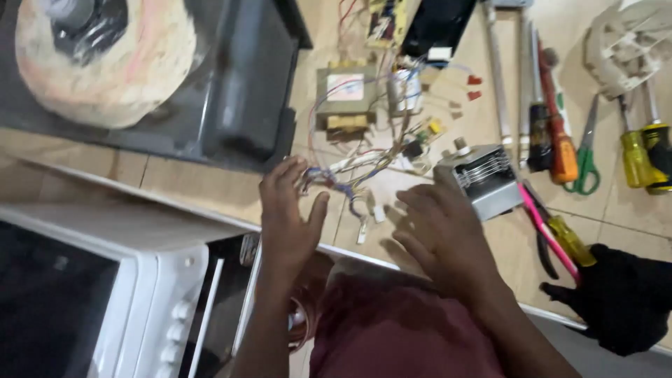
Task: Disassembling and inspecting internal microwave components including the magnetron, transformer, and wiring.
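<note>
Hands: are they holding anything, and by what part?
Nothing is held. The left hand hovers open by the tangled wires; the right hand is open beside the metal box part.

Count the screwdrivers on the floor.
4, maybe more. An orange-handled screwdriver lies left of the scissors. Two yellow-handled ones lie at the right edge. A fourth lies right of the right hand. Other rods may be hidden tools.
</note>
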